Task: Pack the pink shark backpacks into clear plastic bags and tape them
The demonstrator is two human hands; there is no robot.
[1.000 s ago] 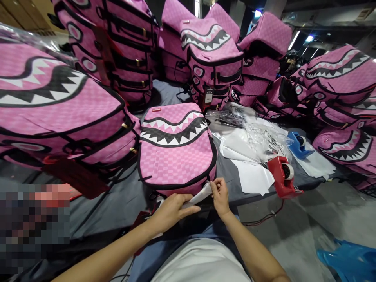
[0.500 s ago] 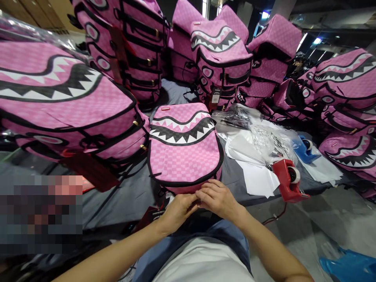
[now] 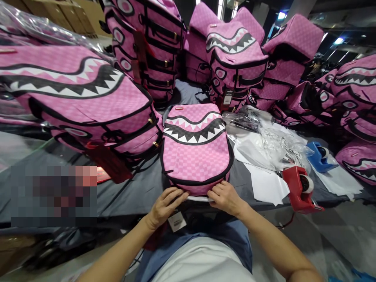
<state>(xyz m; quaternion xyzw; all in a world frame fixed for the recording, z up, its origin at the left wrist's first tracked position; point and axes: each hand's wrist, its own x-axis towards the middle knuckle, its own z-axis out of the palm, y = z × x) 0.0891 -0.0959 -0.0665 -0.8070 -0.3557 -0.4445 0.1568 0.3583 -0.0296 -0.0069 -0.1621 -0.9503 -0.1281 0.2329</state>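
A pink checkered backpack (image 3: 196, 160) with a black-and-white shark-mouth print lies on its back on the dark cloth. At its near end, a thin white strip (image 3: 199, 199) runs between my hands, just below the bag's edge. My left hand (image 3: 167, 203) is closed on the strip's left end, with fingertips against the backpack. The strip's right end is pinched in my right hand (image 3: 226, 197), close to the bag's near right corner. Under my left hand hangs a tag with a white label (image 3: 177, 221). The undersides of my fingers are hidden.
A larger pink backpack (image 3: 88, 94) with a red hang tag (image 3: 110, 162) lies at left. Stacked backpacks (image 3: 235, 55) rise behind. To the right are clear plastic bags (image 3: 264, 137), white paper sheets (image 3: 268, 184), a red tape dispenser (image 3: 298, 188) and a blue tape dispenser (image 3: 321, 156).
My hands were together at the backpack's near edge; now they are apart, the left one moved leftward. The white strip between them and the tag below have come into sight.
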